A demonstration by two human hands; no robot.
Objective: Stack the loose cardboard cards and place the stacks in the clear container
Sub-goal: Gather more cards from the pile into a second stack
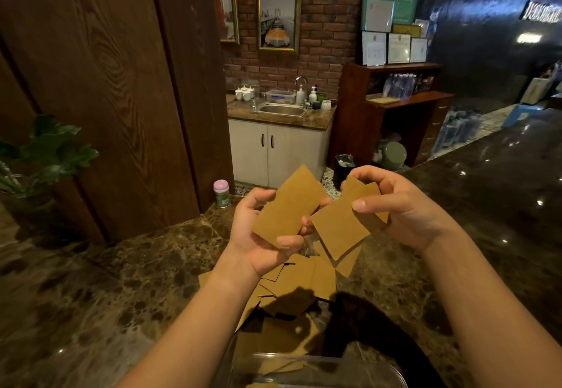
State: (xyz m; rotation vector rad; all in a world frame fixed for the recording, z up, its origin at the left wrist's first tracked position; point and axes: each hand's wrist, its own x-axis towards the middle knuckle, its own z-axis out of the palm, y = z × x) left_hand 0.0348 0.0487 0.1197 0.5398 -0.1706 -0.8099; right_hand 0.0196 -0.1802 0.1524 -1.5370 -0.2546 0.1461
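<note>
- While both hands hold cards in the air above the counter, the stacking looks barely begun: the left hand (pixel 267 235) grips a small set of cardboard cards (pixel 289 205), thumb on the near face and fingers curled round the lower edge, and how many cards are in it I cannot tell
- Its long axis runs from lower left to upper right, with one corner pointing up and away from the person, the broad face turned toward the camera
- The right hand (pixel 395 208) pinches a second set of cards (pixel 337 229), thumb pressed on top and fingers curled behind; at least two cards show here, fanned and not squared
- That set tilts the other way, its long axis falling from upper right to lower left, so its lower corner points down at the pile and its near edge comes just beside the left hand's fingertips
- Judging by this, the step in hand is bringing the two sets together into one stack
- Most of the work is left: a loose pile of cards (pixel 298 284) lies scattered and overlapping on the marble counter (pixel 91 296) directly below the hands, facing every which way
- The clear container (pixel 380 369) sits at the near edge of the view, closest to the person; a few cards lie flat inside it, seemingly loose, though the plastic blurs them
- Farther off, a pink-lidded jar (pixel 221 193) stands at the counter's back edge, well apart from the cards
</note>
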